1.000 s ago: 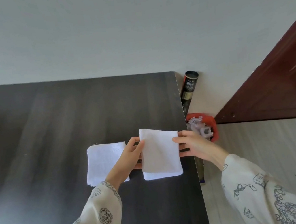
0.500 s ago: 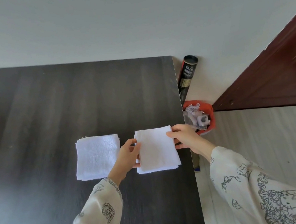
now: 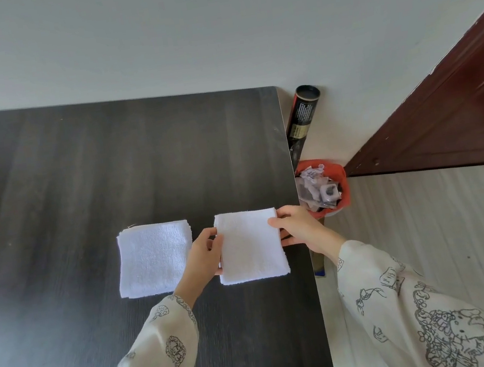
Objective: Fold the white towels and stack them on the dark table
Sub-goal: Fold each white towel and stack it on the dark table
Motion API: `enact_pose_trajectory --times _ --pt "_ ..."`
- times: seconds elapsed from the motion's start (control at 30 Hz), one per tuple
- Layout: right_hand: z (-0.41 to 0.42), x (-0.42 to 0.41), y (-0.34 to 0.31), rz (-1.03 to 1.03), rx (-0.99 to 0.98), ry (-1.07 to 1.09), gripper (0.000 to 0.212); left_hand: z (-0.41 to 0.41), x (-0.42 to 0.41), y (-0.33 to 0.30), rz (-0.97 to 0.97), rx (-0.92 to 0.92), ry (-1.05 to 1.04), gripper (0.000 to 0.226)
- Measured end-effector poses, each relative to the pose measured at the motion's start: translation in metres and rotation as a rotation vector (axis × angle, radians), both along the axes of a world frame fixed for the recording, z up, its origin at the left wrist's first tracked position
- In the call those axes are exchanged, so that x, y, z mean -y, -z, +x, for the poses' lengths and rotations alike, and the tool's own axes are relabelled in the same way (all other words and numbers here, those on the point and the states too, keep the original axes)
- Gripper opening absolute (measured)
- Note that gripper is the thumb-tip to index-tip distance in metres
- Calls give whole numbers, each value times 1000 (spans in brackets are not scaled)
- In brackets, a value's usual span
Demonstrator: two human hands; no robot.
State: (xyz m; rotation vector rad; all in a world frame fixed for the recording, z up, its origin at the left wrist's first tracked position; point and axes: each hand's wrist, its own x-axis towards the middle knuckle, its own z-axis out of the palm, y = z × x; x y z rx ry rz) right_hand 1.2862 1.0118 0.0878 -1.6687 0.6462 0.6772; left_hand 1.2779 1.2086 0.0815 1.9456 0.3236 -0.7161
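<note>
Near the dark table's (image 3: 107, 172) right edge, your left hand (image 3: 203, 256) and right hand (image 3: 298, 225) pinch the folded white towel (image 3: 250, 246), squarish, plush, its slightly longer sides running near to far.

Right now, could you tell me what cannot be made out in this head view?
- Left stack: the towel count; the layered edges are too fine to tell apart.
- Right hand: its lower fingers, hidden under the folded towel.
- Red bin: partly hidden by the dark table edge; contents too small.
</note>
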Motion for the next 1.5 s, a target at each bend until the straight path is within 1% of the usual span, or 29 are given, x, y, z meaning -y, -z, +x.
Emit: enact_pose_trajectory --times 0.17,0.27,0.33,0.4,0.47,0.57,0.67,0.77,0.83,0.9,1.0,1.07,1.23,1.37,1.5 --pt "-1 -2 1 -124 43 -39 20 0 1 5 97 73 6 27" --pt "-7 -1 -1 -209 91 -24 23 -1 1 5 180 117 -29 26" --pt "-17 5 -7 -239 103 12 27 -3 1 -2 290 195 -42 28" --pt "-34 15 -15 -214 85 51 26 -7 6 -17 338 280 -39 29" --pt "-50 30 -27 -175 108 84 23 -9 18 -37 304 363 17 29" --pt "-71 61 -54 -134 195 143 16 -7 52 -69 226 477 166 30" --pt "-100 101 -88 -102 301 234 13 -18 99 -105 128 527 357 30" --pt "-134 147 -127 -115 388 324 8 -37 158 -141 24 557 552 31" --pt "-175 188 -159 -145 449 414 9 -63 214 -168 -13 641 677 31" --pt "-226 235 -189 -195 520 466 9 -96 277 -195 -93 723 713 27" --pt "-317 302 -225 -288 595 540 11 -167 370 -223 -229 799 783 25" --pt "-383 345 -240 -349 629 640 10 -222 429 -232 -318 825 879 25" --pt "-540 433 -248 -423 586 925 8 -359 553 -234 -443 773 1151 23" --pt "-651 489 -238 -491 539 1139 9 -452 648 -224 -524 711 1345 15" --pt "-753 541 -220 -543 463 1307 14 -543 735 -203 -590 628 1536 18"
